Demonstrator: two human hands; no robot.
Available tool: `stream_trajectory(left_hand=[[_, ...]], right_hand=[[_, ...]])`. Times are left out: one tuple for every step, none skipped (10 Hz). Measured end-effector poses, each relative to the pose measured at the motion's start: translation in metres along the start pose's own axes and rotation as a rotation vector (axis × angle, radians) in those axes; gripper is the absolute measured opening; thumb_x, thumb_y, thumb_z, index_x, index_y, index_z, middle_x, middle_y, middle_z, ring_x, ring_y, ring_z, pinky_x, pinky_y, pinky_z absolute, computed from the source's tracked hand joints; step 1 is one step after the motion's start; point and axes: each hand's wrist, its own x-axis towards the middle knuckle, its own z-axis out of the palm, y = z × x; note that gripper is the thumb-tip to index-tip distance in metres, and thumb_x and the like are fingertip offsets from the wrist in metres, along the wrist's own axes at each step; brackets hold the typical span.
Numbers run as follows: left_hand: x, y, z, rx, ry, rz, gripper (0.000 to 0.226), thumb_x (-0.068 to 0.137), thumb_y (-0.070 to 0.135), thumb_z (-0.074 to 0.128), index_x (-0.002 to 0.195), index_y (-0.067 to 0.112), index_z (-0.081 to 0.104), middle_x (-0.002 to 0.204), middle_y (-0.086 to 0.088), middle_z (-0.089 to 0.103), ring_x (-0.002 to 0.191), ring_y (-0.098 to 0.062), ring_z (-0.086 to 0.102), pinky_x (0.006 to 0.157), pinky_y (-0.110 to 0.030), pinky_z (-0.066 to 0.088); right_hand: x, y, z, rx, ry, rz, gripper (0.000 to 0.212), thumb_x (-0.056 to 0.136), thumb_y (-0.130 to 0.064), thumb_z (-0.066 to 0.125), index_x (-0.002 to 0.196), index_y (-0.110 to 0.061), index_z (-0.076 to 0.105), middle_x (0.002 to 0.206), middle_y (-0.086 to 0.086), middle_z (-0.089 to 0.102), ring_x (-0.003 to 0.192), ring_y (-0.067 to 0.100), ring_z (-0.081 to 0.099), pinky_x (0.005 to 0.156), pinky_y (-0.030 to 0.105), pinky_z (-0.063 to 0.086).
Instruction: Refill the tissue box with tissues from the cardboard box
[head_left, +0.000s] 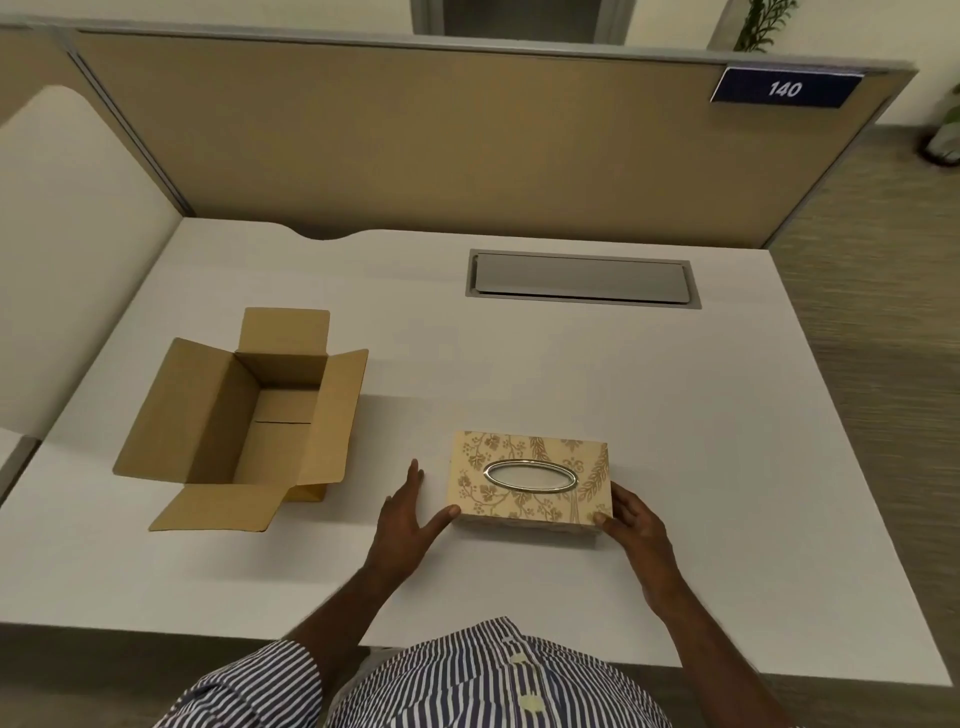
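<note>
A beige tissue box (530, 480) with a leaf pattern and a silver oval slot on top sits on the white desk (675, 441), near its front edge. My left hand (408, 512) lies flat beside the box's left end, fingers apart, thumb touching the near left corner. My right hand (631, 522) holds the box's near right corner, thumb on the front face. To the left stands a brown cardboard box (244, 415) with all flaps folded out; only bare cardboard shows inside it, and no tissues are visible.
A grey cable hatch (582, 280) is set into the desk at the back. A tan partition (415, 140) with a blue "140" sign (784, 88) walls the far side. A white panel (67, 249) stands at the left. My striped shirt fills the bottom.
</note>
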Motion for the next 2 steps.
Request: stream_trajectory(left_hand=[[-0.003, 0.008, -0.003, -0.045, -0.002, 0.042, 0.098, 0.084, 0.064, 0.057, 0.159, 0.028, 0.005, 0.165, 0.002, 0.023, 0.15, -0.02, 0.025, 0.122, -0.044, 0.025], [0.004, 0.02, -0.007, 0.037, 0.094, 0.218, 0.084, 0.092, 0.064, 0.043, 0.158, 0.031, 0.004, 0.166, 0.009, 0.012, 0.153, -0.01, 0.013, 0.124, -0.039, 0.016]], right_hand=[[-0.003, -0.013, 0.006, -0.096, 0.074, -0.053, 0.034, 0.095, -0.021, 0.064, 0.127, -0.034, 0.062, 0.122, -0.011, 0.072, 0.117, 0.012, 0.065, 0.094, 0.026, 0.05], [0.001, -0.028, 0.016, -0.319, 0.24, -0.228, 0.039, 0.098, -0.034, 0.057, 0.136, -0.024, 0.056, 0.135, -0.005, 0.062, 0.127, 0.019, 0.056, 0.1, 0.028, 0.042]])
